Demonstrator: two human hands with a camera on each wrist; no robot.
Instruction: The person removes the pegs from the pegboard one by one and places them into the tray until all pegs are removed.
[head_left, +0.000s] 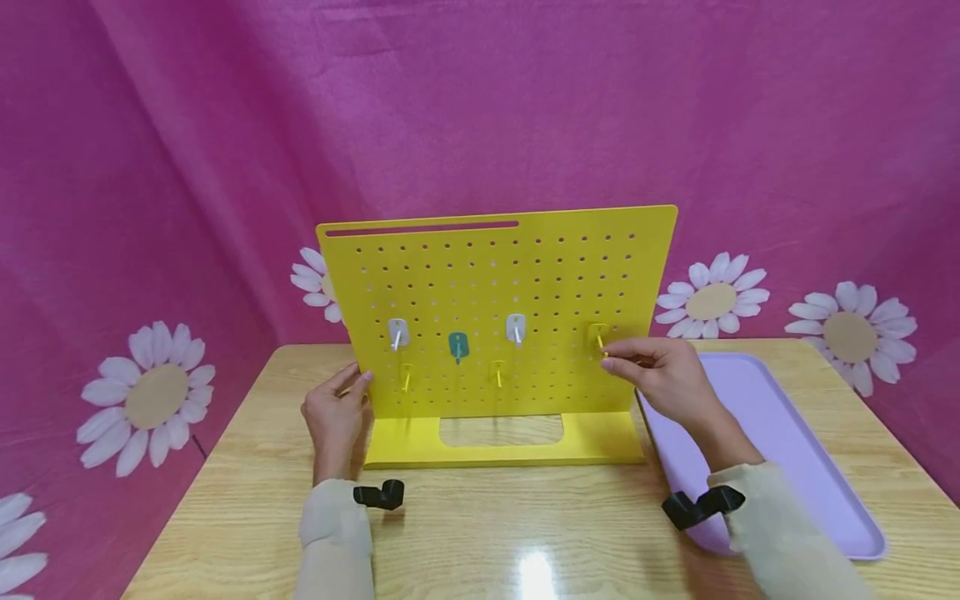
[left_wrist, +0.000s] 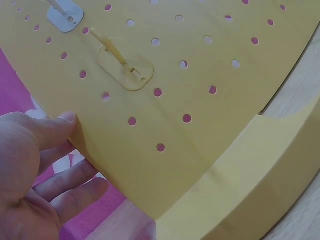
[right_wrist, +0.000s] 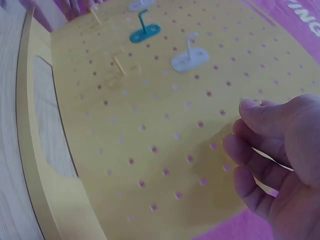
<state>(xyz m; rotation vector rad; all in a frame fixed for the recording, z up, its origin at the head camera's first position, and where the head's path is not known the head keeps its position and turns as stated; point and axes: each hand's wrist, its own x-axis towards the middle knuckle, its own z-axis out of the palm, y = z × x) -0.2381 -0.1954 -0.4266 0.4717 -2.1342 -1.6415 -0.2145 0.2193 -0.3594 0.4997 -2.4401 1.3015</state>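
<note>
A yellow pegboard (head_left: 480,283) stands upright on its base (head_left: 495,454). My right hand (head_left: 660,379) pinches the tip of a yellow hook (head_left: 598,332) at the board's right side. In the right wrist view, that hand's fingers (right_wrist: 250,112) hide most of this hook. My left hand (head_left: 335,417) grips the board's lower left edge, its thumb (left_wrist: 65,122) on the front and other fingers behind. Also on the board are a white hook (head_left: 398,333) at left, a teal hook (head_left: 458,346), another white hook (head_left: 515,329) near the middle, and two lower yellow hooks (head_left: 407,377).
A purple tray (head_left: 780,450) lies on the wooden table (head_left: 465,533) at the right, partly under my right forearm. Behind the board hangs a pink cloth (head_left: 480,108) with white daisies. Each wrist wears a black camera mount (head_left: 380,495).
</note>
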